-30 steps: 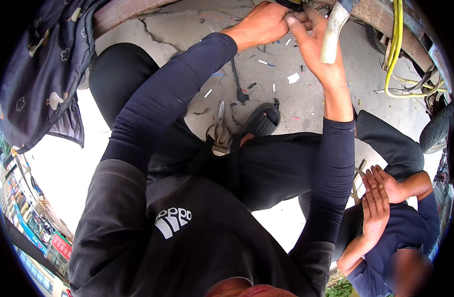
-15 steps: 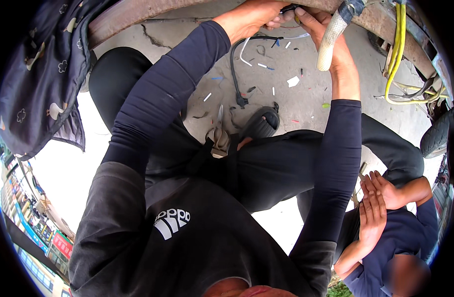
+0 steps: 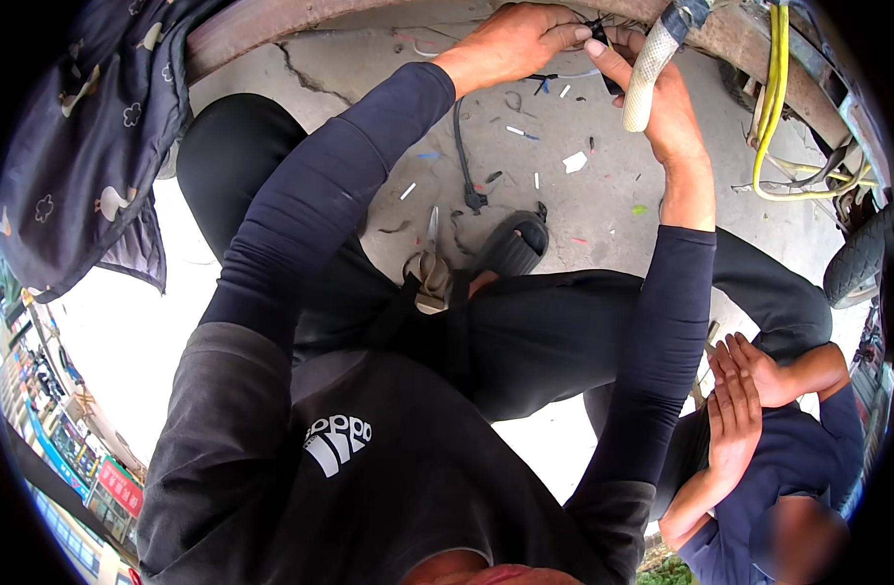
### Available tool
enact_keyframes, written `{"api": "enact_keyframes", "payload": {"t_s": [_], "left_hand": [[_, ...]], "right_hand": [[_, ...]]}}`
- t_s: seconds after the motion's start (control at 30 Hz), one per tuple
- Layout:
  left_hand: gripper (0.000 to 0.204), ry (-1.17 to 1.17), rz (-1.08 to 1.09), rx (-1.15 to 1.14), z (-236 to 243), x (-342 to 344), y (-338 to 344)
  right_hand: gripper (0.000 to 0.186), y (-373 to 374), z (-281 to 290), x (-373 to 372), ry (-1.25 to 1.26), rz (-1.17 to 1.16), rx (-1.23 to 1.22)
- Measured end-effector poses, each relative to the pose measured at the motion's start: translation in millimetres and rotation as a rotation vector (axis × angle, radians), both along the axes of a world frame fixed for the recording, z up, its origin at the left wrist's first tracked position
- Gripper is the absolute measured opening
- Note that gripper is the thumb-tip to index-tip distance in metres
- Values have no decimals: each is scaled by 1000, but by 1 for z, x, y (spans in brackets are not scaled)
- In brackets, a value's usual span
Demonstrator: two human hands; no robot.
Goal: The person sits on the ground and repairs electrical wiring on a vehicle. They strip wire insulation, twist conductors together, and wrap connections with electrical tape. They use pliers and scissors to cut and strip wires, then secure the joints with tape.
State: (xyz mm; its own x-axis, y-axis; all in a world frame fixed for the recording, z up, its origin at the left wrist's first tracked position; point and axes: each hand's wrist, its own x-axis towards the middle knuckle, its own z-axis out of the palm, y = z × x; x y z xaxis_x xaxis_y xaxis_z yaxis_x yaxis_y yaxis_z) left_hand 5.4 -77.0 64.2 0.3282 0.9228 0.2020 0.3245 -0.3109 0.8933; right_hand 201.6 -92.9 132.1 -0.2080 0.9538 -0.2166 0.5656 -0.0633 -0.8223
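At the upper edge both hands work close together below a rusty metal frame bar (image 3: 272, 27). My left hand (image 3: 520, 41) is closed, its thumb and fingers pinching a short black taped-looking piece of wire (image 3: 597, 32). On the same piece, from the other side, my right hand (image 3: 661, 102) is closed with its thumb pressed near the left thumb. Some black material (image 3: 611, 86) shows under the right fingers; its kind is unclear. A pale ribbed hose (image 3: 650, 83) hangs in front of the right hand and hides part of it.
A black cord (image 3: 464, 161) with a plug lies on the concrete among wire scraps. Scissors (image 3: 430, 263) sit between my legs, near a dark sandal (image 3: 515, 244). Yellow cables (image 3: 774, 117) and a tyre (image 3: 854, 263) are at right. A co-worker's hands (image 3: 738, 400) are lower right.
Both hands have shifted slightly, the right one down toward me. The black piece between the thumbs shows more plainly. The left hand now covers part of the cord and white wire behind it.
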Motion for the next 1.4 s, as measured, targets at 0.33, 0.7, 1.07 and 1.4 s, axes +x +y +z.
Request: {"api": "enact_keyframes", "payload": {"t_s": [0.33, 0.7, 1.07, 1.4], "left_hand": [[25, 174, 171, 379, -28, 13, -13], [40, 128, 52, 14, 0, 3, -22], [36, -685, 96, -844, 4, 9, 11], [35, -354, -181, -557, 0, -9, 6]], "right_hand": [[56, -30, 7, -17, 95, -128, 11], [40, -32, -19, -20, 82, 74, 321], [54, 29, -52, 2, 381, -12, 82], [65, 18, -23, -2, 318, -23, -157]]}}
